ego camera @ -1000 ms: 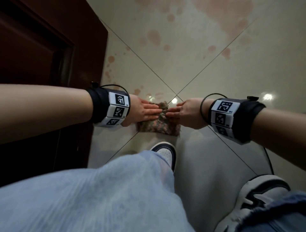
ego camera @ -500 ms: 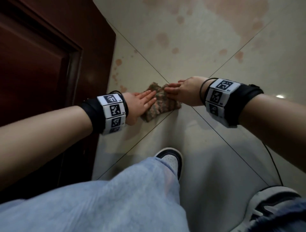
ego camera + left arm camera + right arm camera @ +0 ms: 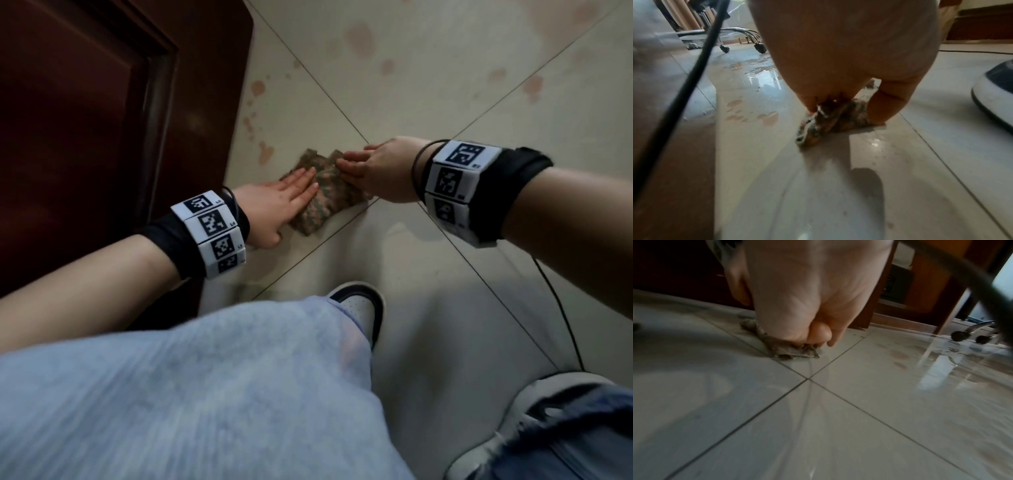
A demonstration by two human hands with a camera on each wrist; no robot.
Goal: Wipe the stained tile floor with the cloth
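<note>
Cloth (image 3: 320, 195) lies lengthwise toward the door (image 3: 85, 137); both hands, left (image 3: 277, 205) and right (image 3: 380, 171), press it flat-fingered.

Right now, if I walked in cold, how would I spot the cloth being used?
Find the dark wooden door on the left, then the pale tile floor beside it. Where four tiles meet, the left hand and right hand press flat on the cloth, a small mottled brown-green rag, the only fabric among the reddish stains.
</note>
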